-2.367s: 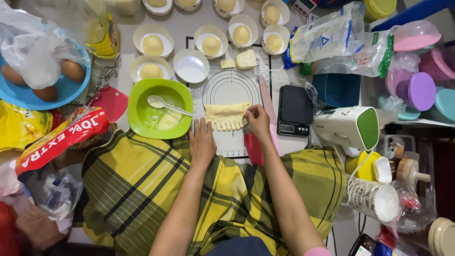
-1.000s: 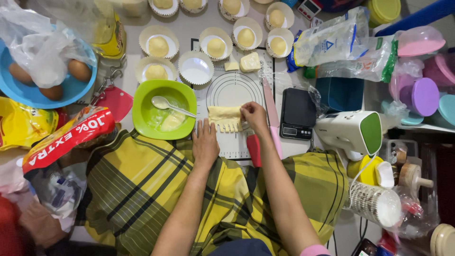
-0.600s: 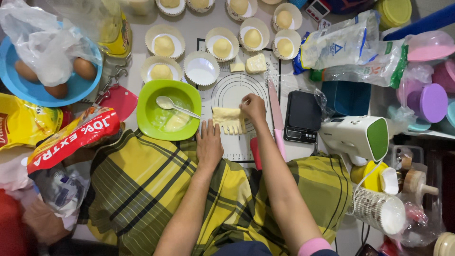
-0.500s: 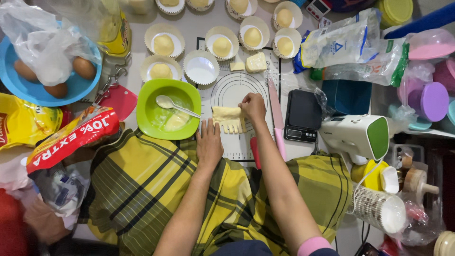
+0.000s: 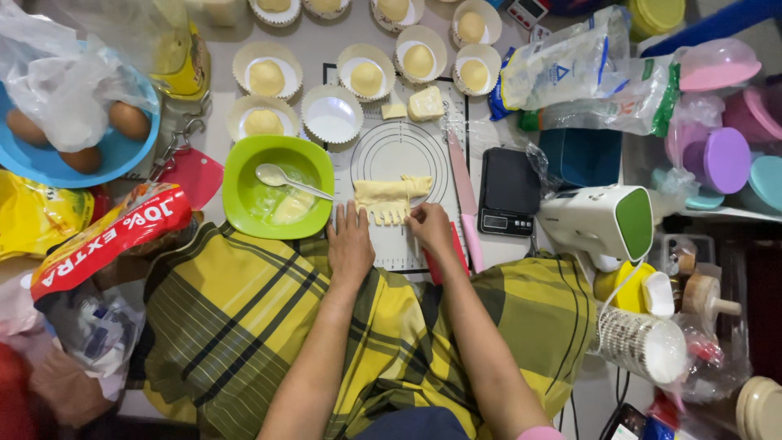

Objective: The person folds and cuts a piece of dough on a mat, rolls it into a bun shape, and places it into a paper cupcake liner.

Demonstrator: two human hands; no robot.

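Note:
A flat strip of pale yellow dough [image 5: 389, 196], cut into a fringe along its near edge, lies on a white baking mat [image 5: 401, 155] printed with circles. My left hand [image 5: 351, 241] rests flat on the mat, fingertips touching the dough's near left edge. My right hand [image 5: 428, 226] pinches the fringe at the dough's near right side. A green bowl [image 5: 278, 188] with a white spoon and pale filling stands just left of the mat.
Paper cups [image 5: 366, 72] with dough balls line the far side, one of them empty. A pink dough cutter [image 5: 463, 189], a black scale [image 5: 508, 192] and a white hand mixer [image 5: 601, 222] lie right. A blue bowl of eggs [image 5: 73, 134] sits far left.
Both hands have drawn back toward me from the dough's middle and far edge to its near fringed edge. The camera view has shifted slightly.

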